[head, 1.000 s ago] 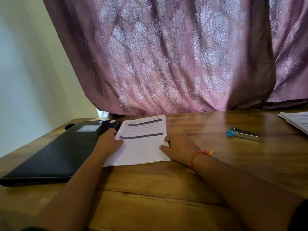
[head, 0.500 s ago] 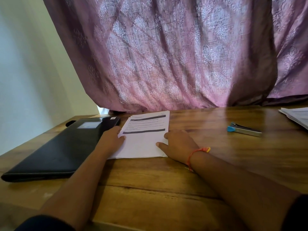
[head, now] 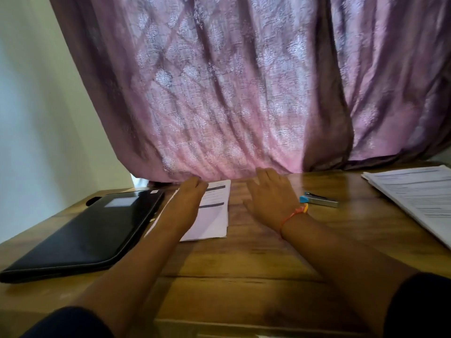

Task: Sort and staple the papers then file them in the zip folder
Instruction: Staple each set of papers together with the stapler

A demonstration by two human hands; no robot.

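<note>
Both hands now farther forward: left hand flat on one paper set, right hand open.

Home room, wooden desk, patterned pink curtain

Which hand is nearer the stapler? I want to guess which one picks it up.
Right. The right hand lies open just left of the stapler; the left hand rests on the papers, farther left.

Zip folder at table left edge; stapled sheets just right of it, centre. Stapler further right. Paper stack at right edge. Curtain behind far edge.
</note>
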